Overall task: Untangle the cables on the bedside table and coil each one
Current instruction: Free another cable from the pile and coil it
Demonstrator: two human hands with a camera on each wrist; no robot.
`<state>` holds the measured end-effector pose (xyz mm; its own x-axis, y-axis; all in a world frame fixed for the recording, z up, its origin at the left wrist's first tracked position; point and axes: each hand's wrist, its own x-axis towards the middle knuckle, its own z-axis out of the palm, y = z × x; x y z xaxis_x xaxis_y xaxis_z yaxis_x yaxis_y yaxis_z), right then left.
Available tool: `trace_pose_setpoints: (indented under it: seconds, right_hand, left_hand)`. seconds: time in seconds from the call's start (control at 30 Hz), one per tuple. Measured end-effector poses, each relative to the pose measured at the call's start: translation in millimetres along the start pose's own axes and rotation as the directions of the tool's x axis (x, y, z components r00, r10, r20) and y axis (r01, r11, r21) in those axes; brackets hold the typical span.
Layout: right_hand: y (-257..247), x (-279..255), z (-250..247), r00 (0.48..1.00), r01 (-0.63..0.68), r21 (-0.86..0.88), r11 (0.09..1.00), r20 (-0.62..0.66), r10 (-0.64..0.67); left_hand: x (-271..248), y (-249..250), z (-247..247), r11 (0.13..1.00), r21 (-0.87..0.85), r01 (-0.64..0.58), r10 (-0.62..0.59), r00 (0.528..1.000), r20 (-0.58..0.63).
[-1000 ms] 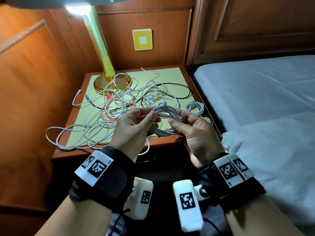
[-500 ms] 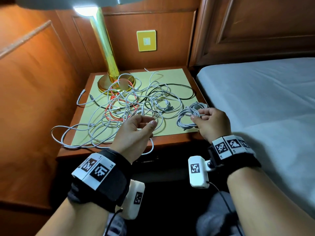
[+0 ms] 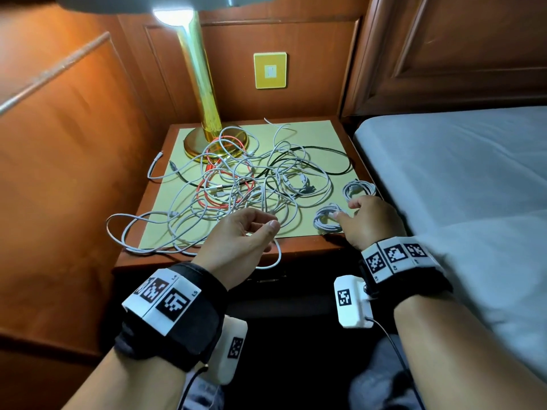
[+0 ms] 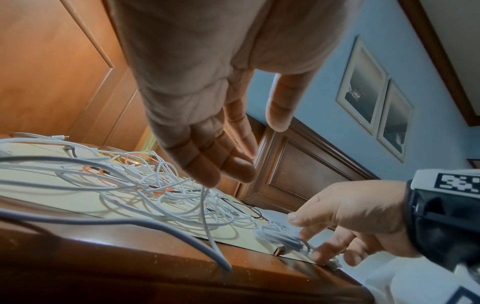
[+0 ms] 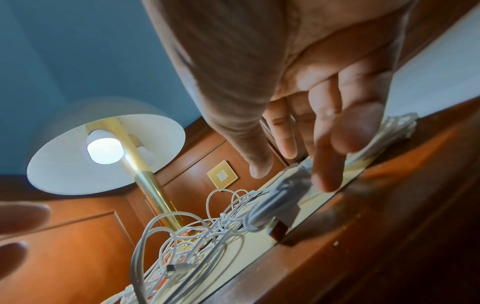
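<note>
A tangle of white cables (image 3: 254, 184), with an orange cable (image 3: 204, 199) and a black cable (image 3: 325, 149) in it, covers the bedside table (image 3: 207, 258). Two coiled white cables lie at the front right: the near coil (image 3: 325, 221) and a far coil (image 3: 359, 187). My right hand (image 3: 346, 210) rests spread fingers on the near coil (image 5: 280, 195), without gripping it. My left hand (image 3: 263, 223) hovers over the tangle's front edge, loosely curled and holding nothing, as the left wrist view shows (image 4: 228, 170).
A brass lamp (image 3: 204, 93) stands at the table's back left, cables looped over its base. A yellow mat (image 3: 313, 134) covers the tabletop. White loops (image 3: 276, 258) hang over the front edge. The bed (image 3: 458, 173) adjoins on the right, wood panelling on the left.
Both hands held the coil above the table's front. The left hand let go; the right hand carried the coil right and set it down beside the other coil.
</note>
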<state>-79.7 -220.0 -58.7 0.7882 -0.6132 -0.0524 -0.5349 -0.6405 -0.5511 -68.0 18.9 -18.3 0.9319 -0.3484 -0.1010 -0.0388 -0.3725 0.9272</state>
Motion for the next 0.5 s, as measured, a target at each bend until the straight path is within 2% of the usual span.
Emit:
trace_pose_setpoints:
  seconds: [0.17, 0.4, 0.5]
  right_hand:
    - [-14, -9, -2, 0.997, 0.074, -0.030, 0.997, -0.021, -0.074]
    - [-34, -22, 8, 0.980, 0.168, -0.002, 0.986, 0.104, -0.167]
    - [-34, -18, 13, 0.966, 0.168, -0.044, 0.985, 0.206, -0.156]
  left_hand:
    - [-4, 2, -8, 0.998, 0.069, -0.014, 0.014, 1.000, 0.007]
    - [-8, -9, -36, 0.929, 0.370, 0.028, -0.015, 0.999, -0.038]
    - [-10, -16, -42, 0.911, 0.407, 0.073, -0.062, 0.997, -0.040]
